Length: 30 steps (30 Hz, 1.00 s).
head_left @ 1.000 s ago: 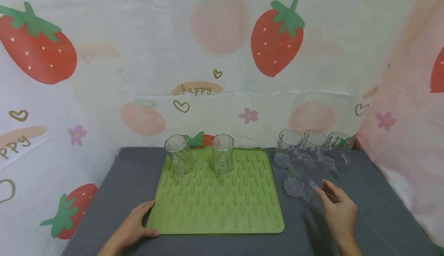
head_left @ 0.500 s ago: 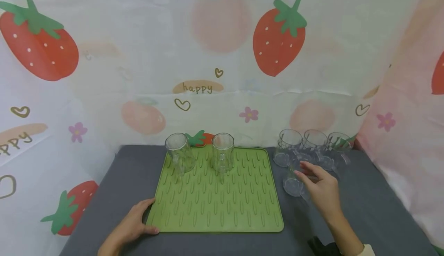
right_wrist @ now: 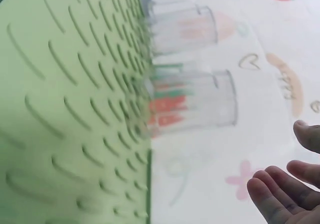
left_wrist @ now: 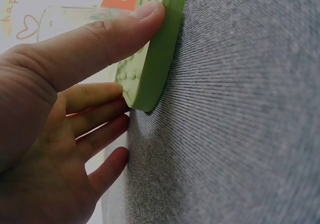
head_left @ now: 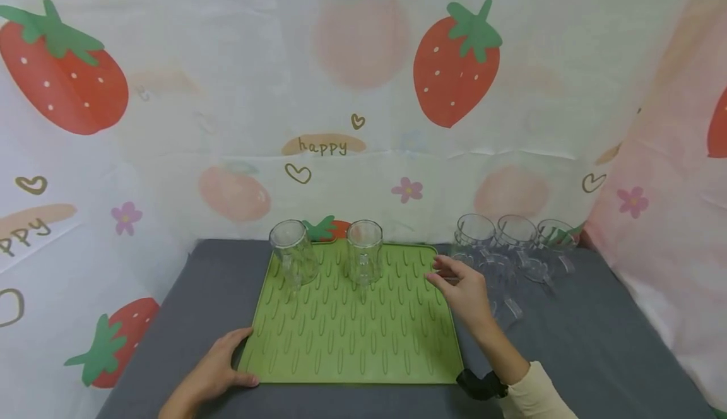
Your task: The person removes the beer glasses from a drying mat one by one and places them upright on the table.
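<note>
Leftward to over the right edge of the green mat moves the right hand, grip loosely parted, empty. Clear mugs stand right of the mat, nearer that hand; two others stand on its far part. Spread, the left hand touches its near-left corner.

"What surrounds the peach-coloured "happy" patch?"

"It is printed on a pale cloth backdrop. A small outlined heart sits just above its right end, a larger outlined heart just below its left part."

"And the strawberries?"

"One red strawberry is above and to the right of it; a bigger strawberry is higher and well to its left."

"Flowers?"

"A pinkish flower, below the patch to its right."

"Lower down?"

"A grey table cover, well below it."
</note>
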Each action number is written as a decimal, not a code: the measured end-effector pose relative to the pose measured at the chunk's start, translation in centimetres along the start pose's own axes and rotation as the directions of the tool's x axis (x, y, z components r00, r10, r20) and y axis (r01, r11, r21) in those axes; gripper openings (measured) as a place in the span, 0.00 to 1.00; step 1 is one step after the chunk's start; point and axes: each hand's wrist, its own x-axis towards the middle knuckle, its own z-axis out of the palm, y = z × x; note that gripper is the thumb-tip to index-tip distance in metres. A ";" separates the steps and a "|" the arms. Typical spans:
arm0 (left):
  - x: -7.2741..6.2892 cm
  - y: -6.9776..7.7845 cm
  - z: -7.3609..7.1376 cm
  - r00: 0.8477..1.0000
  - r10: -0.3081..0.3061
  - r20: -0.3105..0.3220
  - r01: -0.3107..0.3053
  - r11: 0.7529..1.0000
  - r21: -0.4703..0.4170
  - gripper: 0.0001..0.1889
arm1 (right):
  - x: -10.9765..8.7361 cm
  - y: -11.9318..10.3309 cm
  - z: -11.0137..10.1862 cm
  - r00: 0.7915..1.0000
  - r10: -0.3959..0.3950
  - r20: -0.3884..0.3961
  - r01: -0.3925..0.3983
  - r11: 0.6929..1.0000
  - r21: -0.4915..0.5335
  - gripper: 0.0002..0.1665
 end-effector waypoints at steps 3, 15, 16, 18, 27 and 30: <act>0.0 -0.1 0.1 1.000 -0.005 0.000 0.005 1.000 -0.002 0.54 | 0.1 -0.1 1.6 1.000 0.007 0.029 -0.007 1.000 0.028 0.24; -0.1 0.1 0.0 1.000 -0.023 0.001 0.023 1.000 -0.012 0.54 | 0.7 -0.4 7.9 0.996 -0.073 0.048 0.068 0.993 0.097 0.23; -0.1 0.1 0.0 1.000 -0.023 0.002 0.023 1.000 -0.011 0.54 | 0.7 -0.3 8.3 0.996 -0.074 0.051 0.069 0.993 0.095 0.23; 0.0 0.2 0.0 1.000 -0.019 0.005 0.019 1.000 -0.010 0.54 | 0.8 -0.3 9.0 0.995 -0.083 0.054 0.078 0.992 0.094 0.23; 0.0 0.2 0.0 1.000 -0.028 0.005 0.028 0.999 -0.014 0.54 | 1.1 -0.4 12.3 0.995 -0.082 0.062 0.075 0.990 0.116 0.23; 0.1 0.1 0.1 1.000 -0.030 0.002 0.030 1.000 -0.008 0.55 | 1.0 -0.4 13.3 0.996 -0.076 0.040 0.070 0.989 0.127 0.23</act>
